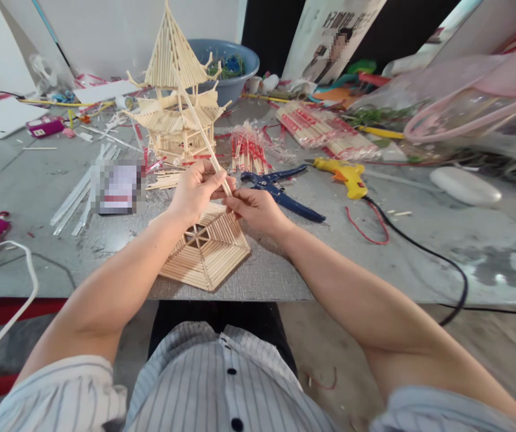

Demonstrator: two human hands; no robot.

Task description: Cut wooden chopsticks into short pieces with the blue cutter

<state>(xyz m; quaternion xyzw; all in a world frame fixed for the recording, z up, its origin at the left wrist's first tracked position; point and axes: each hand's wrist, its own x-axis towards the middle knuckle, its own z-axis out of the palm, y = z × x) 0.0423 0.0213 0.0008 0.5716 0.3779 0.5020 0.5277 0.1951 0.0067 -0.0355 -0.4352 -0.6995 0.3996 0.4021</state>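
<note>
My left hand (197,189) and my right hand (255,210) both pinch one long thin wooden stick (199,126) that slants up and away from them. They meet just above a flat hexagonal panel of glued sticks (208,252) lying on the grey table (285,276) near its front edge. Behind the hands stands a tiered pagoda model built of sticks (177,90).
Blue-handled cutters (280,189) lie right of my hands, then a yellow glue gun (345,175) with a black cord (424,252). Packets of sticks (316,129), a blue basin (228,63), loose white strips (78,195), a pink bag (474,99) and clutter fill the back.
</note>
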